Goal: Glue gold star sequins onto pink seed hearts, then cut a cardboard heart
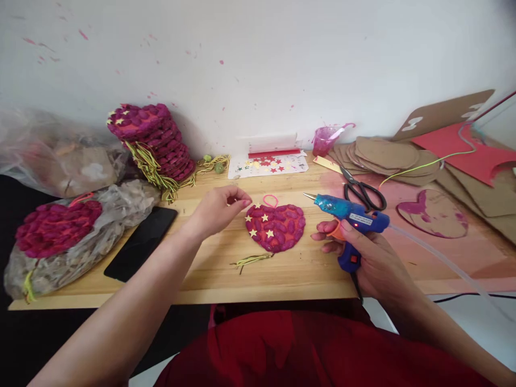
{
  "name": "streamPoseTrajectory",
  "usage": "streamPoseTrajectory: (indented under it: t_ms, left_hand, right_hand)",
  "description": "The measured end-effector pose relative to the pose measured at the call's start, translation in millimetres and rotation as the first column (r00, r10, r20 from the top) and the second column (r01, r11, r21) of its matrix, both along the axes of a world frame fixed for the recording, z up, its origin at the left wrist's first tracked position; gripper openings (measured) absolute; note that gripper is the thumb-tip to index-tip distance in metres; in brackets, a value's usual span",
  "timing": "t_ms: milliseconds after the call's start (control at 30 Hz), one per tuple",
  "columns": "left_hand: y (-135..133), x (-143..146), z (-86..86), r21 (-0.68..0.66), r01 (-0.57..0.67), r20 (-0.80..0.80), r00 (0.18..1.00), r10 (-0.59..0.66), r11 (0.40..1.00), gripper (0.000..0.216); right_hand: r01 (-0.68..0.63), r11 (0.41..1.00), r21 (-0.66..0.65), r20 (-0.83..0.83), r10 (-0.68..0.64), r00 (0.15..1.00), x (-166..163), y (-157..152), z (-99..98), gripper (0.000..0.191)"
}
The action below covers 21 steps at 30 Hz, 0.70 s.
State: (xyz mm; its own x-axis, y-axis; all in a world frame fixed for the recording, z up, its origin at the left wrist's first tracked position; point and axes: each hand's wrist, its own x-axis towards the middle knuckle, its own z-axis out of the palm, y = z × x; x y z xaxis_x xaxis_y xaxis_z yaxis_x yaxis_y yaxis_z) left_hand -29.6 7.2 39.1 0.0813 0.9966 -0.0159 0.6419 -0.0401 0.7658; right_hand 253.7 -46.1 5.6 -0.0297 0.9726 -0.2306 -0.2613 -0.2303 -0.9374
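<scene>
A heart-shaped ornament covered in purple-red lumps lies on the wooden table, with several pale yellow stars on its left half. It has a pink loop at the top and a yellow-green tassel below. My left hand hovers by the heart's upper left edge, thumb and fingers pinched; whatever is between them is too small to make out. Right of the heart, my right hand grips a blue hot glue gun, a finger at its orange trigger. The nozzle points left, above the table.
Behind lies a white sheet with loose stars. Black scissors, cardboard pieces and a pink-stained cup sit back right. Left are a phone, stacked ornaments and another ornament on a plastic bag.
</scene>
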Motion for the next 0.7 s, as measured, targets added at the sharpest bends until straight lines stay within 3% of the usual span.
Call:
streamPoseTrajectory:
  t_ms: [200,433,567,700]
  left_hand:
    - [41.2,2.3,-17.9,-0.193,0.083,0.002,0.996,-0.084,0.978,0.022]
    - [43.8,2.1,-21.2,-0.245,0.212,0.128,0.974,-0.185,0.946,0.018]
    - [42.8,2.8,-21.5,-0.255,0.217,0.205,0.964,-0.166,0.942,0.018]
    - [43.7,3.3,-24.5,-0.246,0.209,0.169,0.971,-0.17,0.946,0.016]
  right_hand:
    - [-0.126,0.991,-0.038,0.008,0.126,0.992,-10.5,10.8,-4.0,0.023]
    - [-0.136,0.984,-0.117,0.026,0.14,0.99,-9.8,11.0,-8.2,0.024]
    - [-0.135,0.98,-0.143,0.076,0.147,0.986,-7.9,9.7,-10.0,0.025]
    - [-0.145,0.977,-0.156,0.087,0.16,0.983,-7.1,10.0,-12.0,0.026]
